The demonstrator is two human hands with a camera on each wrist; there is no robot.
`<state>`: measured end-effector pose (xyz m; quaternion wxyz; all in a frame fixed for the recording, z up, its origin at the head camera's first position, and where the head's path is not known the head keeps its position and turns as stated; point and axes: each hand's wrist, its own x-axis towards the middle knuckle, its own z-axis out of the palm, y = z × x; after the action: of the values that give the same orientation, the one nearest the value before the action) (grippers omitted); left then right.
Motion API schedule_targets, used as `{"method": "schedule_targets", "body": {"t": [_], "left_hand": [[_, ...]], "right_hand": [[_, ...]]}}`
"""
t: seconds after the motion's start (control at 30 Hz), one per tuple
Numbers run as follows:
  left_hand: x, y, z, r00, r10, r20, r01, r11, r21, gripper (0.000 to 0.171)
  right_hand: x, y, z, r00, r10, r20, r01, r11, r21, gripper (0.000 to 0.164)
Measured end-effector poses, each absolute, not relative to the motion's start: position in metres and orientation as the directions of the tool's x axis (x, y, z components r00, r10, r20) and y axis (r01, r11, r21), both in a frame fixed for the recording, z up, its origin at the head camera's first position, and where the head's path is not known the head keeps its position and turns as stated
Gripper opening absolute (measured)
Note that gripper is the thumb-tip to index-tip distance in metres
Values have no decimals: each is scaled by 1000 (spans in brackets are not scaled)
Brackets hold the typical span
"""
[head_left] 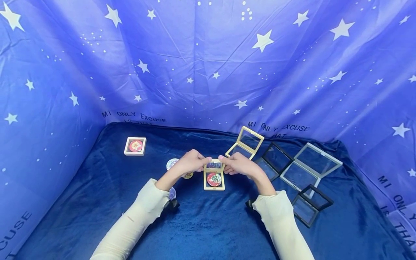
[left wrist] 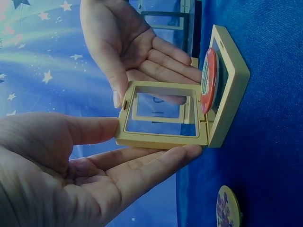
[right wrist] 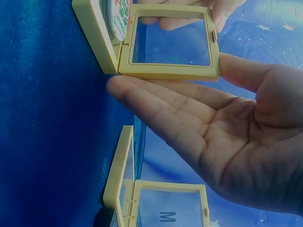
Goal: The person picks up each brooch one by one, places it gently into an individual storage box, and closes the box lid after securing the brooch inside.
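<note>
A small cream-yellow hinged display case (head_left: 205, 183) stands open on the blue cloth in front of me. In its lower half sits a round red badge (head_left: 214, 179) with a green Christmas tree. My left hand (head_left: 193, 161) pinches the raised lid (left wrist: 163, 140) at its left side, thumb at the top corner and fingers along the side edge. At the right side my right hand (head_left: 240, 165) holds the same lid likewise. Beside and partly beneath my left arm lie a whitish round badge (head_left: 171, 163), a yellow badge (left wrist: 226, 208) and a purple badge (head_left: 172, 194).
A closed pale case (head_left: 125, 147) with a red round piece stands far left. To the right are an open yellow case (head_left: 251, 147), a black case (head_left: 286, 153), a larger white case (head_left: 330, 153) and a smaller black case (head_left: 307, 221), all open.
</note>
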<state>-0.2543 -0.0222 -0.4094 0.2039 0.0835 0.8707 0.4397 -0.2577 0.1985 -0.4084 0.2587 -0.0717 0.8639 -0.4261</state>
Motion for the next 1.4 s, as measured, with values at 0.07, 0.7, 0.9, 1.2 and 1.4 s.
{"method": "schedule_targets", "body": {"t": [0.07, 0.7, 0.9, 1.2, 1.4], "left_hand": [[-255, -22, -409, -907, 325, -267, -19, 602, 798, 40], [-256, -21, -407, -910, 316, -269, -10, 631, 776, 41], [-254, -20, -409, -911, 319, -260, 8, 645, 764, 43], [-256, -18, -409, -902, 349, -254, 55, 676, 735, 53], [-257, -18, -406, -900, 337, -278, 38, 695, 718, 52]], "right_hand": [[-258, 198, -409, -859, -342, -380, 92, 626, -774, 57], [-258, 197, -410, -873, -322, -367, 87, 637, -766, 55], [-256, 197, -411, -876, -324, -357, 65, 654, -754, 54], [-258, 199, -410, -857, -354, -375, 67, 645, -761, 54], [-260, 198, -407, -854, -354, -380, 66, 652, -755, 52]]}}
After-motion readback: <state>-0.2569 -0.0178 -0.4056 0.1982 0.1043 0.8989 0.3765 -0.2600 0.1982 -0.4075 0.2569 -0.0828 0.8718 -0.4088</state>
